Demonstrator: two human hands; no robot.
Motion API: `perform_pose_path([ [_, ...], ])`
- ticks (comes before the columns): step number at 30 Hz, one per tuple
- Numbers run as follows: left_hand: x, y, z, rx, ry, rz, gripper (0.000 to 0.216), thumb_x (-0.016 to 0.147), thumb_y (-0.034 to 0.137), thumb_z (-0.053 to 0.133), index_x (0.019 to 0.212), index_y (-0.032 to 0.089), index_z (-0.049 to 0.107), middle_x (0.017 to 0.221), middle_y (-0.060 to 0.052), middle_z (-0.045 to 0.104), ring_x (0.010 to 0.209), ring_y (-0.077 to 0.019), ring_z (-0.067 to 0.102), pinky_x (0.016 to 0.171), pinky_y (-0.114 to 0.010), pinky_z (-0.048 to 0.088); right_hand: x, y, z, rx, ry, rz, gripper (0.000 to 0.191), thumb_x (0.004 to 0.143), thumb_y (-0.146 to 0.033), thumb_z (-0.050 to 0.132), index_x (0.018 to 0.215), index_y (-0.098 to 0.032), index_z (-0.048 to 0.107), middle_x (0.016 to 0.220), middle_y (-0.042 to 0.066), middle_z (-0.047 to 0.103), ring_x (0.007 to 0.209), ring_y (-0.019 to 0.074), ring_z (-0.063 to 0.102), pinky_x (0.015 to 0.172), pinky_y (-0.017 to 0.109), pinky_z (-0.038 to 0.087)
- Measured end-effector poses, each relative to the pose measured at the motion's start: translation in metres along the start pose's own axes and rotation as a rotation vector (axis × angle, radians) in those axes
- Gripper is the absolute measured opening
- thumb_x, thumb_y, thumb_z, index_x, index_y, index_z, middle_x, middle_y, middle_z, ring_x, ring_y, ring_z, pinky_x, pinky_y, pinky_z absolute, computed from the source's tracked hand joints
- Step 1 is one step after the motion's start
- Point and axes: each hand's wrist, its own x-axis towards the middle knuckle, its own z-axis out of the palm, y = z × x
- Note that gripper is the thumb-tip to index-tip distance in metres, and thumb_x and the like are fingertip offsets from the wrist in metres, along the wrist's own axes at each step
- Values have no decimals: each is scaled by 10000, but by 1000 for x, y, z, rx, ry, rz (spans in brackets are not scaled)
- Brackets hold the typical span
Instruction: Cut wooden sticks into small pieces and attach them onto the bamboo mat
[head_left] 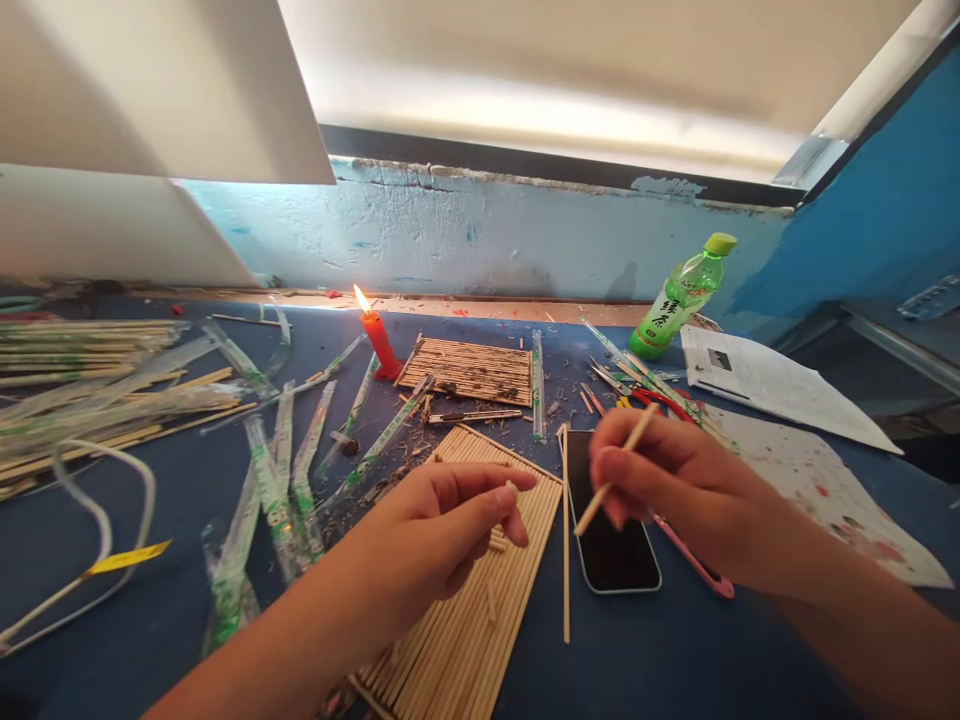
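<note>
My right hand pinches a thin wooden stick that slants above a black phone. My left hand hovers over a mat of glued wooden sticks, fingers curled, thumb and forefinger pinching a small stick piece. A loose long stick lies between the mat and the phone. A second, darker stick mat lies further back, beside a lit red candle.
Empty chopstick wrappers and a pile of sticks cover the left of the blue table. A green tea bottle, papers, a utility knife and a white cable are around.
</note>
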Motion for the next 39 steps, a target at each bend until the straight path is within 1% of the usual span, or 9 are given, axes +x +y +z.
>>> perform_pose_path([
  [2, -2, 2, 0, 25, -31, -4, 300, 890, 381, 739, 1102, 169, 749, 591, 69, 548, 436, -58, 225, 420, -237, 118, 21, -5, 20, 141, -122, -25, 265, 1020, -442, 664, 915, -205, 614, 739, -32, 638, 668, 98, 570, 624, 206, 446],
  [6, -4, 2, 0, 91, -132, -24, 324, 964, 432, 645, 833, 150, 735, 465, 119, 276, 444, -82, 159, 420, -255, 88, 44, 10, 32, 272, -155, -16, 304, 1002, -453, 685, 883, -184, 610, 730, -26, 632, 639, 93, 576, 621, 216, 453],
  [8, -5, 1, 0, 95, -167, -44, 349, 988, 441, 615, 836, 150, 733, 486, 103, 341, 453, -83, 169, 418, -256, 92, 45, 20, 31, 302, -165, 24, 308, 1006, -457, 681, 889, -181, 612, 715, -30, 624, 634, 94, 584, 619, 217, 448],
  [13, -6, -5, 2, 32, -198, -90, 271, 1012, 412, 591, 1071, 190, 735, 673, 35, 641, 465, -84, 201, 410, -252, 104, 39, 29, 29, 408, -233, 83, 311, 1014, -447, 678, 885, -173, 603, 748, -30, 610, 619, 75, 545, 580, 196, 407],
  [19, -4, -8, 3, 104, -178, -129, 369, 979, 497, 629, 909, 171, 786, 611, 56, 536, 430, -63, 186, 421, -267, 95, 36, 27, 29, 360, -247, 114, 292, 1020, -437, 675, 906, -179, 601, 717, -40, 613, 630, 74, 533, 588, 186, 397],
  [23, -4, -3, 7, 171, -137, -164, 361, 967, 473, 640, 849, 164, 785, 751, 15, 676, 409, -39, 159, 420, -286, 65, 34, 24, 26, 301, -238, 106, 292, 1024, -442, 664, 905, -183, 602, 715, -35, 628, 630, 80, 540, 584, 191, 397],
  [26, -5, -2, 10, 176, -108, -185, 321, 954, 475, 658, 907, 179, 773, 873, -8, 765, 418, -42, 180, 422, -286, 71, 33, 25, 26, 300, -230, 105, 293, 1018, -442, 672, 897, -184, 602, 707, -30, 630, 626, 89, 551, 582, 201, 407],
  [33, -1, -3, 9, 125, -83, -166, 255, 916, 419, 712, 885, 169, 749, 837, -16, 792, 397, -31, 190, 411, -272, 56, 35, 30, 28, 377, -228, 100, 309, 999, -453, 695, 876, -184, 605, 681, -49, 581, 584, 77, 510, 554, 194, 397],
  [39, 1, -6, 7, 74, -130, -135, 351, 868, 509, 773, 954, 168, 775, 852, -50, 806, 415, -36, 239, 403, -236, 129, 33, 29, 28, 388, -224, 105, 319, 992, -463, 698, 874, -180, 608, 721, -29, 613, 616, 90, 550, 596, 211, 441],
])
